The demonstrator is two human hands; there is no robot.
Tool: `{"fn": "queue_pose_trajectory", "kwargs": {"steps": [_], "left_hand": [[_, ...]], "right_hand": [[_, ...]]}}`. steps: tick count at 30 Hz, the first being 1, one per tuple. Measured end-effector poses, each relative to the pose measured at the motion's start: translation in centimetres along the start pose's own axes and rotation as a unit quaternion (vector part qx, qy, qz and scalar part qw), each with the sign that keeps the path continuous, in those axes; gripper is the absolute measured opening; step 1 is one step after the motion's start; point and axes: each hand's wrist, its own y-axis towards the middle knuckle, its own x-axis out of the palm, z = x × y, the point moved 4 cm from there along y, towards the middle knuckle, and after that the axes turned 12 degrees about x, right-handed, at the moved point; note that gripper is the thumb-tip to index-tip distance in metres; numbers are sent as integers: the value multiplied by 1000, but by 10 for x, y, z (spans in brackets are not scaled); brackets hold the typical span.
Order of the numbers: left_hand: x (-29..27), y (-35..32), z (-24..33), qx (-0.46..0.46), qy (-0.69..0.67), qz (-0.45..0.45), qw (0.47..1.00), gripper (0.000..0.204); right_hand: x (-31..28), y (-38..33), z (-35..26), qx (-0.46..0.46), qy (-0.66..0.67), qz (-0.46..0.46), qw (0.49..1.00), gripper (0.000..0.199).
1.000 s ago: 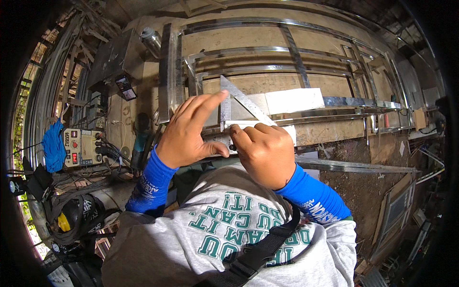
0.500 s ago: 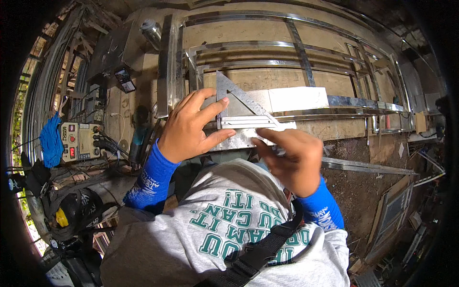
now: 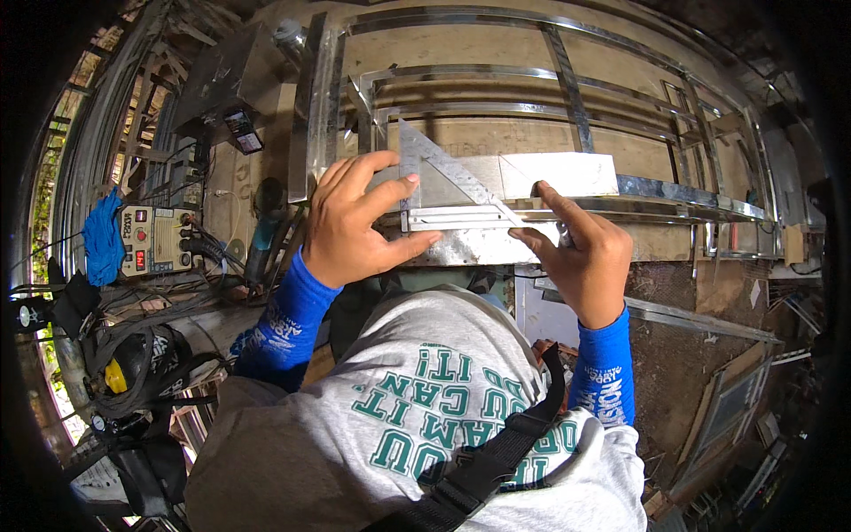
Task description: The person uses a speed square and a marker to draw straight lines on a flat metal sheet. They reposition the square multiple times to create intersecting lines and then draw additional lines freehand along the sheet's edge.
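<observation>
My left hand (image 3: 355, 222) presses a silver triangular square (image 3: 443, 186) flat against a pale metal plate (image 3: 558, 173), fingers spread over the square's left corner and lower edge. My right hand (image 3: 581, 257) is to the right of the square. Its index finger stretches up to the plate's surface, and the other fingers curl around what looks like a thin dark marking tool (image 3: 564, 234), mostly hidden. The plate lies across a frame of shiny metal bars (image 3: 567, 80).
A welding machine (image 3: 155, 239) with cables and a blue cloth (image 3: 102, 235) stand at the left. A blue-grey power tool (image 3: 261, 239) lies beside them. A dark helmet (image 3: 133, 372) sits at the lower left. Metal framing and panels fill the right side.
My right hand has moved from the square's lower edge out to the right, onto the plate. The left hand has stayed on the square, which has shifted slightly.
</observation>
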Motion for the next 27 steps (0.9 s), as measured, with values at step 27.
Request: {"fn": "queue_pose_trajectory", "kwargs": {"steps": [27], "left_hand": [[1, 7, 6, -44, 10, -6, 999, 59]], "right_hand": [[-2, 6, -1, -13, 100, -11, 995, 47]]}}
